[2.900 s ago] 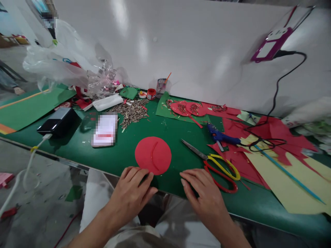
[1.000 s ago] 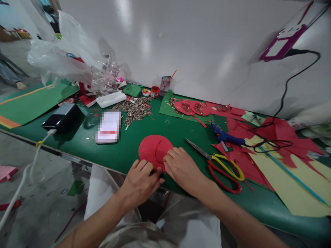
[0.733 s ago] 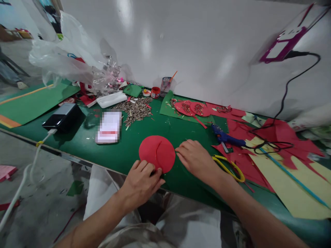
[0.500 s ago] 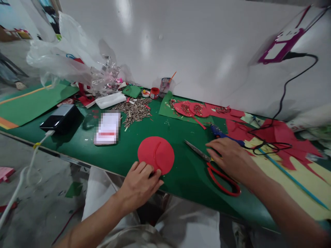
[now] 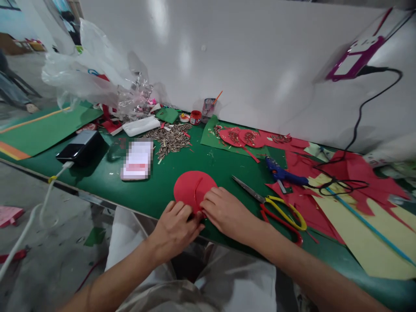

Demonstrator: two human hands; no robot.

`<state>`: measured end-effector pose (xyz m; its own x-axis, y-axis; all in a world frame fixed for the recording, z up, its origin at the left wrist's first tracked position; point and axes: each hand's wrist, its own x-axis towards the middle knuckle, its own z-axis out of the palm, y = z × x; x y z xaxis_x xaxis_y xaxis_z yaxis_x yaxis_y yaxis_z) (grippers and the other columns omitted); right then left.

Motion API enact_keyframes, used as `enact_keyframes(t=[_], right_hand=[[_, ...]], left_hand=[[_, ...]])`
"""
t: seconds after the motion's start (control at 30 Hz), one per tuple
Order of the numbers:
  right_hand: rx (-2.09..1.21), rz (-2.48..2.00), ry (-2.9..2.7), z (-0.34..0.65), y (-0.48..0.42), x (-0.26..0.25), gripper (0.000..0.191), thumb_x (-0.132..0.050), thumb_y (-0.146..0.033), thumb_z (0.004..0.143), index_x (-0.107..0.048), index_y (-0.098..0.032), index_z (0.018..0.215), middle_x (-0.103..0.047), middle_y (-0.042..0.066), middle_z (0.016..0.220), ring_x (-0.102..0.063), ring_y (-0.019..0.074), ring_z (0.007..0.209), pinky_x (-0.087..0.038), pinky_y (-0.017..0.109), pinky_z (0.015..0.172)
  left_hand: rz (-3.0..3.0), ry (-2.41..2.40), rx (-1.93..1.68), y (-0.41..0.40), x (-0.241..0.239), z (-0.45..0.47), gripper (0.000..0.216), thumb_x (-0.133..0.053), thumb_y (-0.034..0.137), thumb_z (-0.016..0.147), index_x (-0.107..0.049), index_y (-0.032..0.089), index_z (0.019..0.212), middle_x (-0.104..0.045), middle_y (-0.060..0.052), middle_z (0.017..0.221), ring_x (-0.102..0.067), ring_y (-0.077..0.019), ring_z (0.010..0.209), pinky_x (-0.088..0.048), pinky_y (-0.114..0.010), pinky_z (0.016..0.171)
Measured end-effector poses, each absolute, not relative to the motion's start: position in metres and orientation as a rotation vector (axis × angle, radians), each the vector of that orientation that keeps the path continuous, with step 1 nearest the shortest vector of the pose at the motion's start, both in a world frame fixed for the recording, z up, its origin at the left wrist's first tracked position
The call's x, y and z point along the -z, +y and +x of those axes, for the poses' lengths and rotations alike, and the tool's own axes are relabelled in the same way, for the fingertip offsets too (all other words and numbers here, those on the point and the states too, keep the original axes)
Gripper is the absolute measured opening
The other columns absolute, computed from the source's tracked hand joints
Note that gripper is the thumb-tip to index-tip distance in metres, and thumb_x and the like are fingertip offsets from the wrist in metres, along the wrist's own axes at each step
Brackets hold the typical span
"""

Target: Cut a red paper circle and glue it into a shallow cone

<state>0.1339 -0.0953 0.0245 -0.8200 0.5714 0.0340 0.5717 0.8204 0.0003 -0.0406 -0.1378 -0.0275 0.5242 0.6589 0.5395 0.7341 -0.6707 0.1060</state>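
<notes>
A red paper circle (image 5: 186, 185) lies at the table's front edge, with a thin curved red strip (image 5: 197, 187) across its middle. My left hand (image 5: 177, 226) is closed at the circle's lower edge, thumb and fingers pinching near the strip's lower end. My right hand (image 5: 224, 211) presses its bent fingers together on the circle's lower right edge, close to the left fingertips. What lies under the fingertips of both hands is partly hidden. Just right of my right hand rest scissors (image 5: 250, 190) with red and yellow handles, partly covered by my right forearm.
A blue glue gun (image 5: 284, 174) with a black cord lies beside red paper scraps (image 5: 302, 208) and yellow sheets (image 5: 367, 242). Behind are sunflower seeds (image 5: 173, 138) and seed-decorated red circles (image 5: 250, 138). A phone (image 5: 138, 160) and black power bank (image 5: 81, 147) sit leftward.
My right hand has moved left from above the scissors and glue gun to the red paper circle, uncovering the yellow handle. My left hand stays at the circle's lower edge.
</notes>
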Motion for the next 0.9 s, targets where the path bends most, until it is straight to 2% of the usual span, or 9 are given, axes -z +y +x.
enact_keyframes(t=[0.17, 0.27, 0.4, 0.53, 0.7, 0.9], right_hand=[[0.024, -0.924, -3.081, 0.122, -0.080, -0.030, 0.011, -0.051, -0.017, 0.083, -0.061, -0.013, 0.079, -0.061, 0.008, 0.082, -0.051, 0.0207, 0.079, -0.035, 0.034, 0.071], [-0.159, -0.955, -3.093, 0.116, -0.072, -0.032, 0.010, -0.054, -0.017, 0.081, -0.062, -0.013, 0.077, -0.062, 0.007, 0.080, -0.053, 0.0189, 0.078, -0.036, 0.031, 0.070], [-0.396, -0.925, -3.053, 0.114, -0.060, -0.042, 0.010, -0.053, -0.011, 0.080, -0.062, -0.014, 0.078, -0.062, 0.005, 0.081, -0.053, 0.0156, 0.077, -0.037, 0.027, 0.070], [-0.315, -0.623, -3.140, 0.119, -0.054, -0.053, 0.017, -0.052, -0.011, 0.083, -0.063, -0.017, 0.094, -0.059, 0.006, 0.088, -0.050, 0.0166, 0.083, -0.035, 0.028, 0.073], [-0.206, -0.440, -3.256, 0.120, -0.050, -0.051, 0.015, -0.052, -0.018, 0.087, -0.065, -0.017, 0.078, -0.056, 0.004, 0.082, -0.047, 0.0156, 0.080, -0.033, 0.027, 0.069], [-0.197, -0.456, -3.240, 0.114, -0.043, -0.034, 0.009, -0.053, -0.011, 0.084, -0.061, -0.013, 0.083, -0.058, 0.006, 0.086, -0.048, 0.0169, 0.084, -0.037, 0.029, 0.075]], left_hand=[[-2.621, -1.208, 0.843, -0.137, 0.031, -0.041, 0.017, -0.051, 0.031, 0.085, -0.061, 0.019, 0.091, -0.050, -0.002, 0.071, -0.043, -0.0169, 0.069, -0.030, -0.033, 0.061], [-2.627, -1.219, 0.811, -0.137, 0.032, -0.041, 0.016, -0.050, 0.032, 0.086, -0.060, 0.020, 0.088, -0.049, -0.002, 0.072, -0.043, -0.0168, 0.070, -0.030, -0.032, 0.061], [-2.622, -1.216, 0.795, -0.137, 0.032, -0.041, 0.018, -0.050, 0.032, 0.086, -0.060, 0.019, 0.093, -0.050, -0.002, 0.074, -0.044, -0.0163, 0.070, -0.030, -0.032, 0.062], [-2.611, -1.212, 0.806, -0.137, 0.032, -0.041, 0.018, -0.049, 0.033, 0.086, -0.061, 0.020, 0.089, -0.052, -0.002, 0.073, -0.045, -0.0169, 0.070, -0.030, -0.033, 0.062], [-2.598, -1.223, 0.823, -0.137, 0.032, -0.041, 0.018, -0.049, 0.032, 0.086, -0.062, 0.021, 0.089, -0.054, -0.003, 0.074, -0.045, -0.0175, 0.070, -0.030, -0.034, 0.063], [-2.612, -1.204, 0.825, -0.137, 0.032, -0.041, 0.019, -0.048, 0.031, 0.087, -0.061, 0.019, 0.094, -0.054, -0.003, 0.075, -0.046, -0.0163, 0.069, -0.032, -0.033, 0.062]])
